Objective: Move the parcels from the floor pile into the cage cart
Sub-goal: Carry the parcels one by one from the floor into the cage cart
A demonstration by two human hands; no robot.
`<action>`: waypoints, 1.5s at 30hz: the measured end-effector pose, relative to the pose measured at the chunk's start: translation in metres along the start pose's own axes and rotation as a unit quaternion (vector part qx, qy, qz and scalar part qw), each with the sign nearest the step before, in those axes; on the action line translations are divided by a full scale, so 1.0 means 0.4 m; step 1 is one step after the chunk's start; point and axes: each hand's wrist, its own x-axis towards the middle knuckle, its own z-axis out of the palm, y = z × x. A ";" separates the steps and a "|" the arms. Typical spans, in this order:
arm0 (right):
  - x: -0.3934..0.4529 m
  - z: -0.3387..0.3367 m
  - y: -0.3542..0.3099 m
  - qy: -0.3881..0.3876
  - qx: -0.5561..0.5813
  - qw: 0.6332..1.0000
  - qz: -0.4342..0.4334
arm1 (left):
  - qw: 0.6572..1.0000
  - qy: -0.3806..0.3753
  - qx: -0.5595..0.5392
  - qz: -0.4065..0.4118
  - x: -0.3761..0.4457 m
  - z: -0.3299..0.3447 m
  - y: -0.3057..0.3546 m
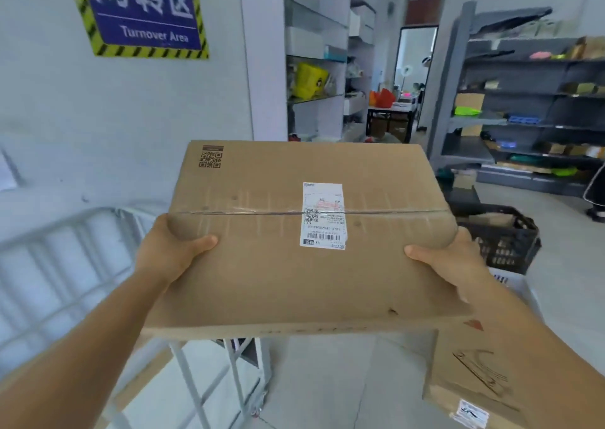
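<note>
You've got the box up in front of you, flat side up, both arms stretched out. Your left hand clamps its left edge, thumb on top, and your right hand does the same on the right. The cage cart sits just below-left, and another parcel lies lower right.

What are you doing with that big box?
A person is carrying a flat cardboard parcel in the air, with the left hand on one side and the right hand on the other. It has a white shipping label on top. The metal cage cart stands just to the left, so the parcel looks headed there. Another cardboard box sits lower on the right, and shelves fill the room behind.
</note>
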 end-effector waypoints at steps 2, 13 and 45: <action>0.010 0.084 -0.071 -0.024 0.000 0.999 -0.021 | 0.999 0.027 0.005 -0.022 0.031 -0.067 -0.043; 0.148 0.569 -0.407 -0.182 0.001 0.974 -0.134 | 0.977 0.163 0.013 -0.139 0.212 -0.282 -0.263; 0.023 1.635 -0.574 -0.468 -0.315 0.814 -0.137 | 0.841 0.162 -0.007 -0.517 0.280 -0.389 -1.038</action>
